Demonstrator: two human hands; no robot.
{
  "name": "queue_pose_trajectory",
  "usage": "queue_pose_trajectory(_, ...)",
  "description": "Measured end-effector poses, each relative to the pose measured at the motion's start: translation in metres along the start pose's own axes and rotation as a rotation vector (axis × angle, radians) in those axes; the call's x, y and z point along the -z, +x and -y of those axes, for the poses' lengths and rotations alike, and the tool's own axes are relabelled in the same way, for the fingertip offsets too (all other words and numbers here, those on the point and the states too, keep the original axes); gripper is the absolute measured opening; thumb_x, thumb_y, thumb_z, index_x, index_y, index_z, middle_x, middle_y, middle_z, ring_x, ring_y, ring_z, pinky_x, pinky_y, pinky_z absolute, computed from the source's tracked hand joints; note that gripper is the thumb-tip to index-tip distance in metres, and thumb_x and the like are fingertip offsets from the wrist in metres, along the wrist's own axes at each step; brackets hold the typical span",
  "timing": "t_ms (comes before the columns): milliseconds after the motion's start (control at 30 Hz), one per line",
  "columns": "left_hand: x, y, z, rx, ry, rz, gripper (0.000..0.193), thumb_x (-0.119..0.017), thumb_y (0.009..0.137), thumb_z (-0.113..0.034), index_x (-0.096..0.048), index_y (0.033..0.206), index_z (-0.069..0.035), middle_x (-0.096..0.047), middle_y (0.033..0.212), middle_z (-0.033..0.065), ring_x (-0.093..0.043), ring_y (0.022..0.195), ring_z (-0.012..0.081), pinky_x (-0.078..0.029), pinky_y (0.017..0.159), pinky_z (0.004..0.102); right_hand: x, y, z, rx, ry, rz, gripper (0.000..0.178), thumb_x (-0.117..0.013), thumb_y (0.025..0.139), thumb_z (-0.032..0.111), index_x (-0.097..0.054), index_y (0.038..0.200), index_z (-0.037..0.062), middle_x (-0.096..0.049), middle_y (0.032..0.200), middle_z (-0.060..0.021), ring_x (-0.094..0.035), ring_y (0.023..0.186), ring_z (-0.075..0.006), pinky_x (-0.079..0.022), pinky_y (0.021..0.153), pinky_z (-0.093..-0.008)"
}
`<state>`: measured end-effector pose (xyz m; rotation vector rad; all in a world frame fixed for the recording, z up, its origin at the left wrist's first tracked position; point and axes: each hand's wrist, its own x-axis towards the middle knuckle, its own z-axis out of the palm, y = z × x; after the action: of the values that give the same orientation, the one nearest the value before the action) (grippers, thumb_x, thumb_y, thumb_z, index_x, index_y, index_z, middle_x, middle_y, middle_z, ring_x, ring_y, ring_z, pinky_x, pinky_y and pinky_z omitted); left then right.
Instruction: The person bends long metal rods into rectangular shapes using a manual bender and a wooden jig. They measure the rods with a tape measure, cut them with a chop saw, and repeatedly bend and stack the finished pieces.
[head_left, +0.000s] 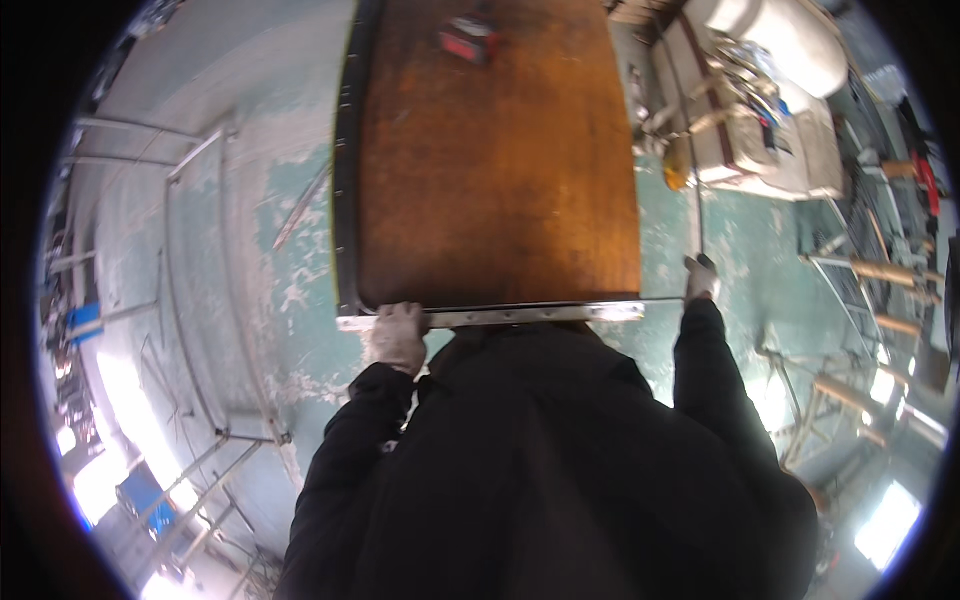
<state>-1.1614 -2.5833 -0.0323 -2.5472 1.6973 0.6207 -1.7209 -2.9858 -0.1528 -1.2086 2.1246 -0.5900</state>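
In front of me lies a table with a brown wooden top (500, 170). A perforated pale metal bar (530, 316) runs along its near edge. My left hand (398, 338), in a light glove, curls its fingers over the bar near the left corner. Off the table's near right corner, my gloved right hand (703, 278) is closed on a thin dark strip (660, 300). One length of it passes along the near edge, and another length reaches away from the hand toward the far right. Whether my left fingers also pinch the strip is hidden.
A black edging (347, 190) with studs lines the table's left side. A red and black object (467, 42) lies on the top's far part. At far right stand white bulky bundles (740, 130) with tools on them. Metal frames (215, 290) stand at left, racks (860, 270) at right.
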Motion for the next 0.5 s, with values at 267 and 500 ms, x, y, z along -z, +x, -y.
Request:
queue_pose_trajectory(267, -0.001, 0.004, -0.002, -0.06, -0.008, -0.074, 0.019, -0.077, 0.095, -0.017, -0.074, 0.11, -0.007, -0.075, 0.115, 0.0176, -0.068, 0.116, 0.0435, -0.057, 0.101, 0.0536, 0.006, -0.043, 0.048, -0.086, 0.205, 0.028, 0.07, -0.085, 0.092, 0.01, -0.064, 0.157, -0.0069, -0.071, 0.153, -0.0279, -0.066, 0.144, -0.0388, -0.048, 0.124, -0.044)
queue_pose_trajectory(500, -0.004, 0.003, 0.004, -0.042, -0.006, 0.005, 0.019, -0.068, 0.095, -0.011, -0.072, 0.112, -0.006, -0.072, 0.115, 0.021, -0.065, 0.115, 0.0456, -0.056, 0.102, 0.0554, 0.007, -0.034, 0.041, -0.039, 0.036, 0.007, 0.071, -0.085, 0.091, 0.02, -0.067, 0.156, -0.0046, -0.075, 0.147, -0.0264, -0.069, 0.14, -0.0361, -0.05, 0.121, -0.0412)
